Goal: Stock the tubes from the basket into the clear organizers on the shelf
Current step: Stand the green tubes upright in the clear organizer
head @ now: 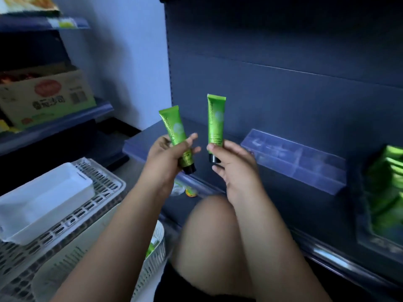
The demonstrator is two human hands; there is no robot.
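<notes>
My left hand (165, 155) grips a green tube (174, 127) with a black cap, tilted with its crimped end up and to the left. My right hand (231, 162) pinches a second green tube (216, 120) near its black cap and holds it upright. Both tubes hang in front of the dark shelf (250, 192). An empty clear organizer (301, 160) lies on the shelf just right of my right hand. Farther right, another organizer holds several green tubes (386, 182). The white slotted basket (152, 256) sits at the lower left, with bits of green showing inside it.
A white rectangular bin (43, 203) rests on a slotted crate (104, 188) at the left. A cardboard box (48, 97) stands on the left-hand shelving. My bare knee (209, 236) is below my hands. A small yellow-green item (189, 192) lies at the shelf's front edge.
</notes>
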